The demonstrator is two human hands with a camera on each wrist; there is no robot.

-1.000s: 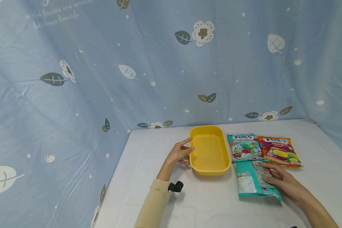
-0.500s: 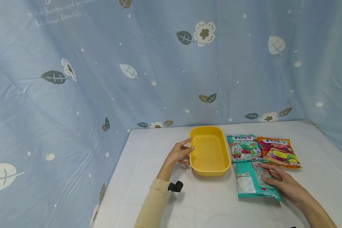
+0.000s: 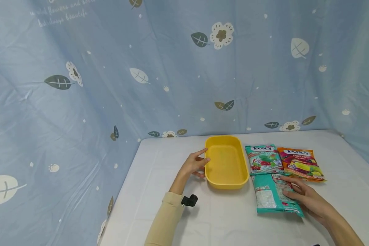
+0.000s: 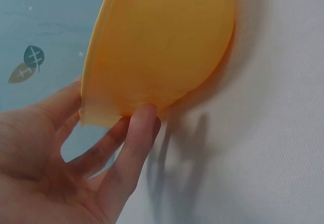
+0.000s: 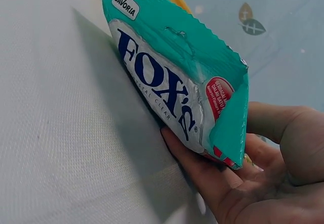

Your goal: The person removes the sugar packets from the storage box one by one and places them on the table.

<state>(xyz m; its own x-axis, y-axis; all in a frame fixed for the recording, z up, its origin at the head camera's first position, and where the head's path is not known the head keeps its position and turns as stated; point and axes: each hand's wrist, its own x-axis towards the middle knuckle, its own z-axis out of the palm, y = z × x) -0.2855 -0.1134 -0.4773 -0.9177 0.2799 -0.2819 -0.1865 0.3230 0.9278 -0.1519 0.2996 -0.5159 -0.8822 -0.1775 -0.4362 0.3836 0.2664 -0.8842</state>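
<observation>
A yellow plastic tray [image 3: 226, 164] stands on the white table. My left hand [image 3: 194, 165] pinches its left rim, some fingers over the edge and others against the outer wall [image 4: 162, 41], as the left wrist view shows. My right hand [image 3: 309, 198] grips the right side of a teal candy bag [image 3: 269, 194], thumb on top and fingers beneath. The bag's back faces up in the head view, and its printed FOX'S side [image 5: 157, 77] tilts toward the table in the right wrist view, with a shadow under it.
Behind the held bag lie a teal mint candy bag [image 3: 265, 160] and an orange fruit candy bag [image 3: 301, 164], side by side to the right of the tray. A blue leaf-patterned curtain [image 3: 178, 68] hangs along the table's back and left edges.
</observation>
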